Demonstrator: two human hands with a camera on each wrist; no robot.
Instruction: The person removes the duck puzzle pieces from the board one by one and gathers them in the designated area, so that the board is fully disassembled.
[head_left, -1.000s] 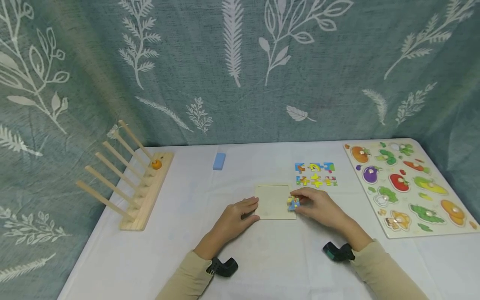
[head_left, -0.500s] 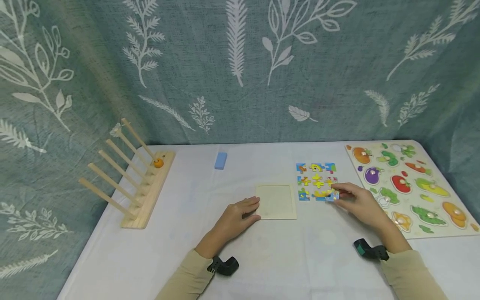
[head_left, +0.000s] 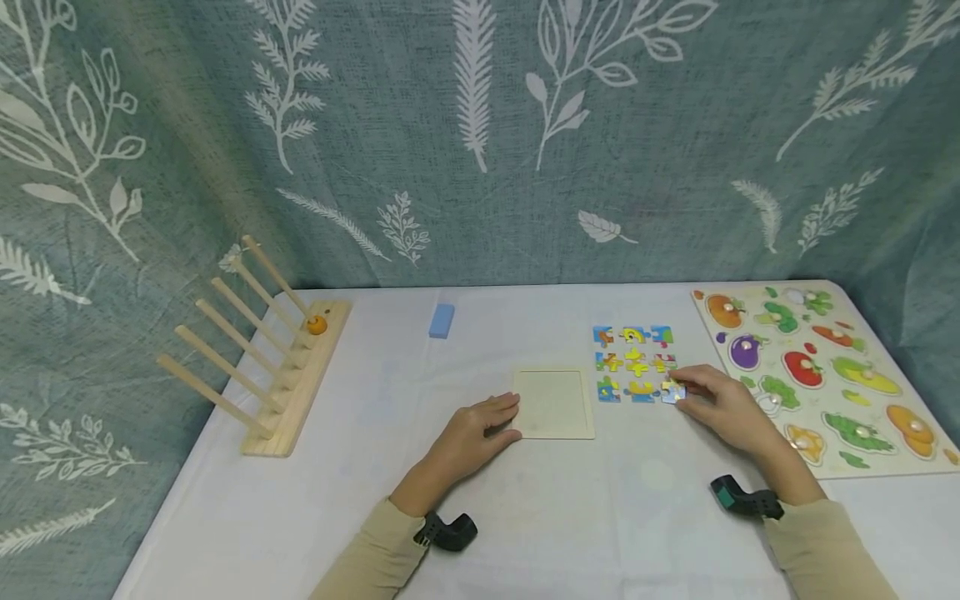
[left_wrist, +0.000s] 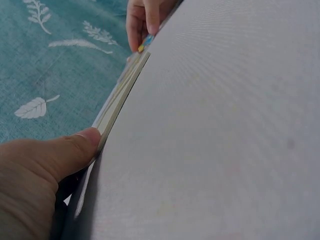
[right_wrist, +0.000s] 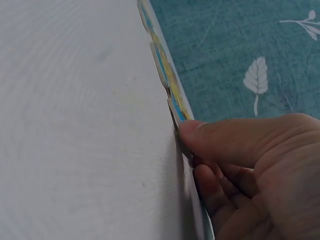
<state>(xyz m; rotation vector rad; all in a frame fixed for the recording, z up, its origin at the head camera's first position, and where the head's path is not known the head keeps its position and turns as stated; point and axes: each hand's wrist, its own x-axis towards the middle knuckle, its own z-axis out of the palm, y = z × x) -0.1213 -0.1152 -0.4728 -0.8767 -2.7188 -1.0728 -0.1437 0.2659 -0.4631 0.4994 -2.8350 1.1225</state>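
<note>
In the head view my left hand (head_left: pixel 472 437) rests at the left edge of a pale, shallow puzzle tray (head_left: pixel 553 406), fingertips and thumb touching its side. The left wrist view shows the thumb (left_wrist: pixel 80 147) against the tray's near corner. My right hand (head_left: pixel 720 408) pinches a small blue puzzle piece (head_left: pixel 672 392) by its right side, at the lower right of a block of puzzle pieces (head_left: pixel 635 362) laid in rows. The right wrist view has the thumb (right_wrist: pixel 210 137) at the end of the front row, low over the white cloth.
A wooden peg stand (head_left: pixel 300 375) with an orange bead (head_left: pixel 317 325) stands at the left. A blue block (head_left: pixel 441 321) lies at the back. On the right is a vegetable knob-puzzle board (head_left: pixel 825 375), partly overlapped by the right arm. A green leaf-print curtain (head_left: pixel 375 125) hangs behind.
My right hand has carried a puzzle piece from the tray's right edge to the front row of the block, then slightly right. The left hand has stayed at the tray.
</note>
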